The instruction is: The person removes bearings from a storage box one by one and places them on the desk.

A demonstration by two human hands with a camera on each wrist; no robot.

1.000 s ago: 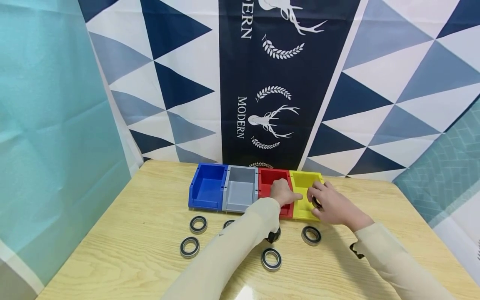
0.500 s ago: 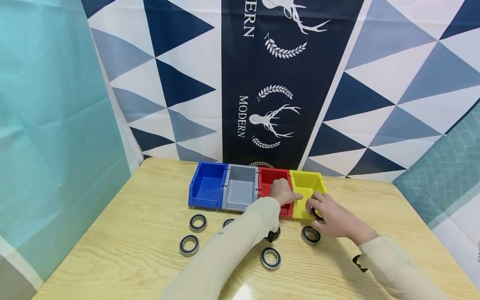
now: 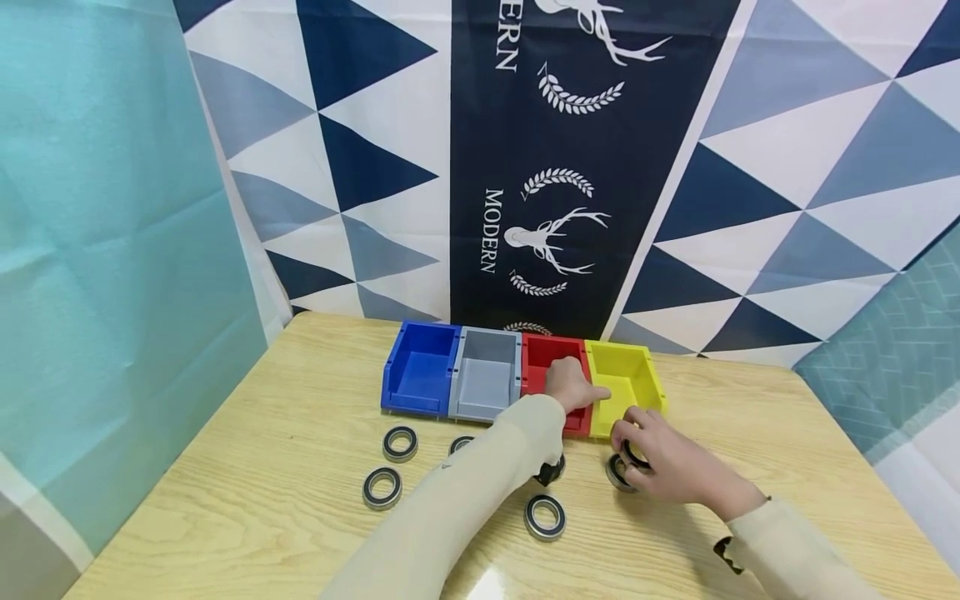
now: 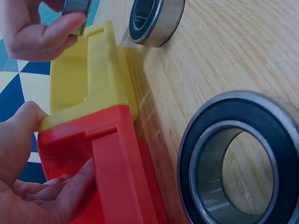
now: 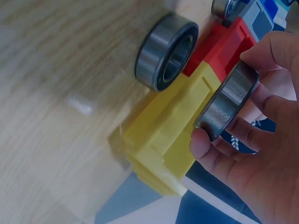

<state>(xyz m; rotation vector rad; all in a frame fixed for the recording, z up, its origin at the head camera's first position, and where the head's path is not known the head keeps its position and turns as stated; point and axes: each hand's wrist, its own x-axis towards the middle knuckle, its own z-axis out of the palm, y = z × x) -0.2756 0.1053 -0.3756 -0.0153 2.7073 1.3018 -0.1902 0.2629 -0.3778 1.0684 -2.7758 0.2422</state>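
My right hand (image 3: 671, 460) pinches a ball bearing (image 5: 227, 101) between thumb and fingers, steel-rimmed with a dark seal. It is just in front of the yellow bin (image 3: 621, 364), above another bearing (image 3: 617, 475) on the table, which it partly covers in the head view. My left hand (image 3: 567, 385) stays at the red bin (image 4: 122, 168). Its curled fingers are inside that bin, and the thumb lies over the wall shared with the yellow one. How firmly it grips is unclear.
A grey bin (image 3: 483, 379) and a blue bin (image 3: 423, 371) complete the row. Several bearings lie in front, including a near one (image 3: 545, 517) and left ones (image 3: 401, 444). My left forearm (image 3: 457, 492) partly hides others. A patterned cloth (image 3: 390, 192) hangs behind the table (image 3: 300, 467).
My right hand has come back from the yellow bin toward the table in front of it, still pinching the bearing. The left hand keeps its place; the head view shifts slightly.
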